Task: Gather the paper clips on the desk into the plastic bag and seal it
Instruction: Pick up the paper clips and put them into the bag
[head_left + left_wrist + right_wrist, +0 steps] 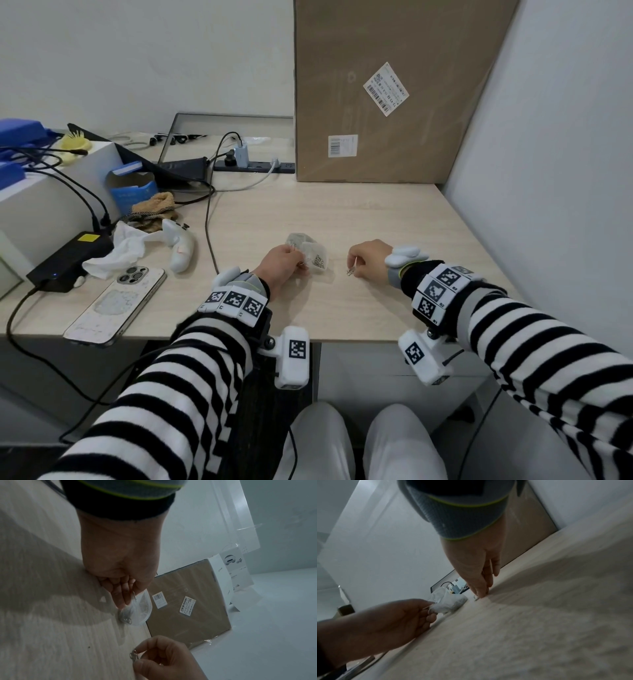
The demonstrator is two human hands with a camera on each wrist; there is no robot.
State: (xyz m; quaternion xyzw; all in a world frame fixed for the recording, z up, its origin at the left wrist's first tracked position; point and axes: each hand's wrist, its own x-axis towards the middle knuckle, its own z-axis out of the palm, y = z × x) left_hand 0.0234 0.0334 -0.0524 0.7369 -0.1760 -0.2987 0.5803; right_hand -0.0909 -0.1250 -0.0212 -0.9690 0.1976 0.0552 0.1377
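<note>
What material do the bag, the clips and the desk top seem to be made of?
Plastic bag: thin clear film, crinkled and see-through. Paper clip pinched by the right hand: probably metal wire, silvery with a glint. Desk: pale matte wood-grain surface, perhaps laminate.

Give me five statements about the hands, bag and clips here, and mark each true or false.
1. The left hand holds the plastic bag. True.
2. The right hand is empty. False: it pinches paper clips at the desk surface.
3. The bag already has paper clips inside. True.
4. The bag lies beside the phone. False: it is near the desk's middle, well right of the phone.
5. The cardboard box lies flat. False: it stands upright against the wall.
</note>
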